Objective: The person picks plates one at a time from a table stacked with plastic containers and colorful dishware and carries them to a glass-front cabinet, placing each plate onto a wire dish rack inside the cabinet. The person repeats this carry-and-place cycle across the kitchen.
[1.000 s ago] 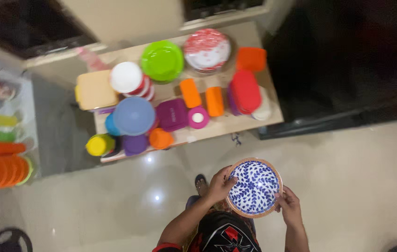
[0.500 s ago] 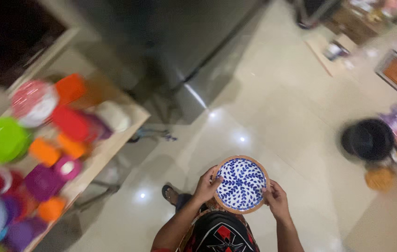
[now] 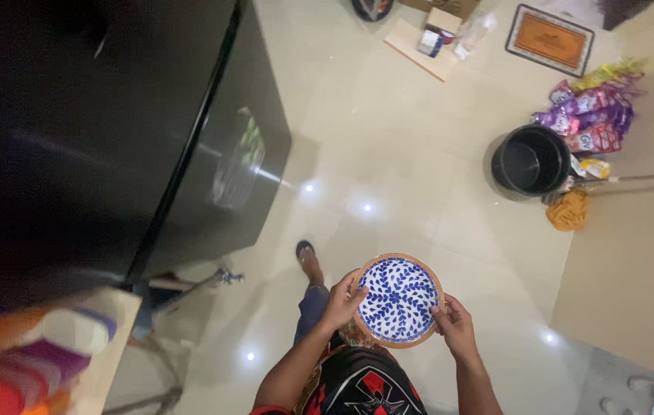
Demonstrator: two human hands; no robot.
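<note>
Plate: a round blue-and-white leaf-patterned plate with a brown rim was held level, face up, in front of the person's body, above the pale tiled floor.
Left hand: the left hand gripped the plate's left edge, fingers curled over the rim (thumb on the patterned face).
Right hand: the right hand pinched the plate's right edge, fingers closed around the rim.
Foot: one sandalled foot stood on the floor just left of the plate.
Left side: a tall black appliance filled the far left; blurred coloured containers lay at the near left corner.
Far right: a black bucket stood beside bright snack packets, well apart from the plate.
</note>
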